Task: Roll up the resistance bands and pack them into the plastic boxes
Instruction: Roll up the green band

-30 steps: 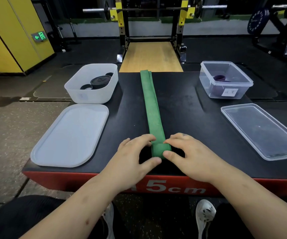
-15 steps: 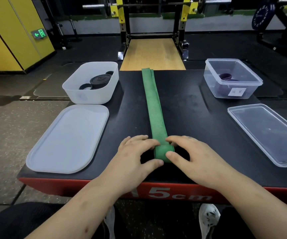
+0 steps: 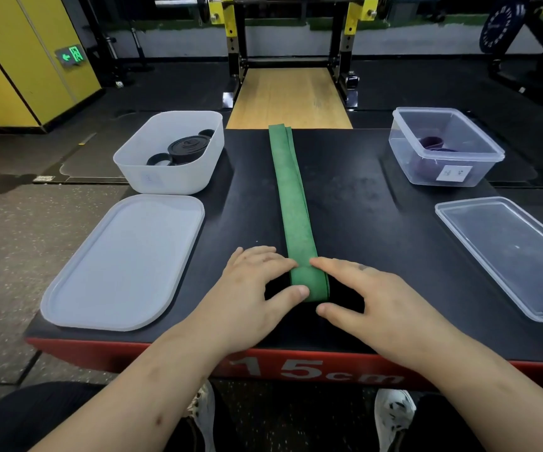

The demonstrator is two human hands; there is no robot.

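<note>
A long green resistance band (image 3: pixel 291 203) lies flat down the middle of the black platform (image 3: pixel 361 223), its near end turned into a small roll. My left hand (image 3: pixel 254 295) pinches the roll's left side between thumb and fingers. My right hand (image 3: pixel 377 305) pinches the right side the same way. A frosted white box (image 3: pixel 139 171) at the back left holds rolled black bands (image 3: pixel 187 150). A clear box (image 3: pixel 479 177) at the back right holds a purple band (image 3: pixel 431 143).
The white box's lid (image 3: pixel 123 262) lies flat at the near left. A clear lid (image 3: pixel 511 252) lies at the right edge. The platform has a red front edge marked 15cm. A squat rack and wooden lifting floor (image 3: pixel 288 96) stand beyond.
The roll at the band's near end has grown slightly and both hands have crept a little forward with it. The view has shifted a little.
</note>
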